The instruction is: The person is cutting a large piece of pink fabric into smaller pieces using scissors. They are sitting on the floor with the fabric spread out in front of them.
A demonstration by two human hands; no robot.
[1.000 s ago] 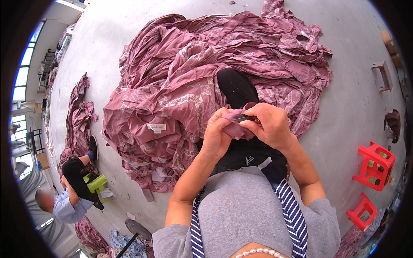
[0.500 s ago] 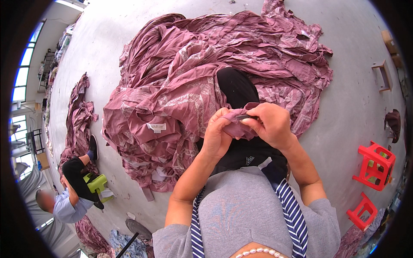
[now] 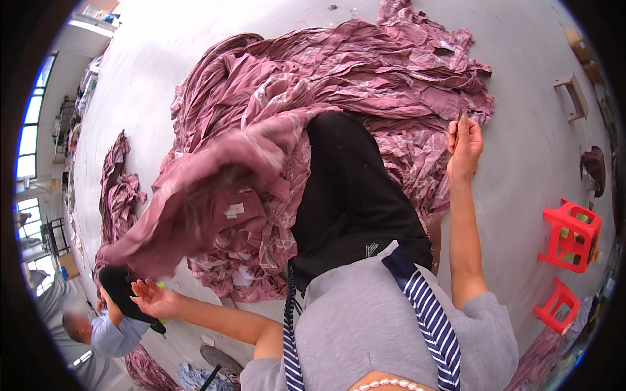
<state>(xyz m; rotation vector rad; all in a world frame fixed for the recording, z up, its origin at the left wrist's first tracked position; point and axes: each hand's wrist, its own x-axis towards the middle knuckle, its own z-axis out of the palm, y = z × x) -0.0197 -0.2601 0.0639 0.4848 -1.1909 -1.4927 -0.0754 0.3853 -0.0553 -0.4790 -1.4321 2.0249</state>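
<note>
My left hand is stretched out to the far left, fingers spread and nothing in them. Just beyond it a dusty-pink patterned garment billows, blurred by motion. Out to the right, my right hand is raised with its fingers closed round a small dark pointed tool; its exact kind is too small to make out. A large heap of the same pink cloth spreads in front of my black-trousered legs. A white label shows on the cloth at the left.
At the left a person in a light blue top sits beside more pink cloth. Two red plastic stools stand at the right, near a small wooden frame and cardboard boxes. A dark round base is at lower left.
Both hands were together at my lap, on a piece of pink cloth. Now they are wide apart: the left has let go of the cloth, which swings leftward; the right keeps the tool.
</note>
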